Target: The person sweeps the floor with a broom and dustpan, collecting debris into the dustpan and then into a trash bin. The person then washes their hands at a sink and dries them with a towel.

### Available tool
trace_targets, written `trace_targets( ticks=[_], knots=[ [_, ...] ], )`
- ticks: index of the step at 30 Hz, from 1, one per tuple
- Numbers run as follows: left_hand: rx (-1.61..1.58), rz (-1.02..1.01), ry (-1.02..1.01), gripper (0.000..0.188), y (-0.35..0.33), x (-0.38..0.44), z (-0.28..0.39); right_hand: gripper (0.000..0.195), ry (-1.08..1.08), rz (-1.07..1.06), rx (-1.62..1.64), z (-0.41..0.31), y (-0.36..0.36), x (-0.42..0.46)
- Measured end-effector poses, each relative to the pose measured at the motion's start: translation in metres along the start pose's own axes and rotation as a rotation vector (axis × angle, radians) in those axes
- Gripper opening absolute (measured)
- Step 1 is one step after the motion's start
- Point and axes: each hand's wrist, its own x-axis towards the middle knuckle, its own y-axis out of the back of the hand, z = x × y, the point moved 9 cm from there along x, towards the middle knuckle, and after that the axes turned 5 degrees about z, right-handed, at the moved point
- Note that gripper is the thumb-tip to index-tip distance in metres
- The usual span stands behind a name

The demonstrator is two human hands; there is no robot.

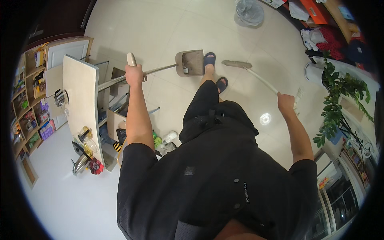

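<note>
My left hand [134, 74] is closed around the handle of a long-handled dustpan, and a pale grip [131, 59] shows past the fist. The brownish dustpan [189, 55] is at floor level, its open side beside one of my dark slippers [209, 58]. Small light scraps [186, 70] lie inside it. On the other side, my right hand [286, 103] grips the pale pole [264, 80] of a broom. The grey broom head [237, 64] is at the floor, to the right of my feet and apart from the dustpan.
At left stands a table [81, 99] with a metal kettle [61, 98], with stools beneath and shelving [33, 81] behind. A lined trash bin [249, 13] sits on the tiled floor ahead. A potted plant [330, 99] reaches out at right, below cluttered shelves [327, 18].
</note>
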Motion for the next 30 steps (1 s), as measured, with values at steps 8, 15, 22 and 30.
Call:
trace_targets(
  ticks=[8,15,22,30],
  knots=[
    [-0.854,-0.448,0.242,0.032,-0.043,-0.014,-0.005,0.022,-0.076,-0.138,0.346,0.016,-0.036,-0.015],
    [-0.845,-0.379,0.257,0.033,-0.033,-0.021,0.002,0.045,-0.339,-0.336,1.037,0.008,-0.049,-0.029],
    [-0.837,-0.317,0.254,0.035,-0.039,-0.016,-0.011,0.051,-0.318,-0.395,1.057,-0.007,-0.062,-0.030],
    [-0.837,-0.290,0.265,0.032,-0.034,-0.014,-0.025,0.046,-0.266,-0.395,0.921,-0.028,-0.064,-0.029]
  ],
)
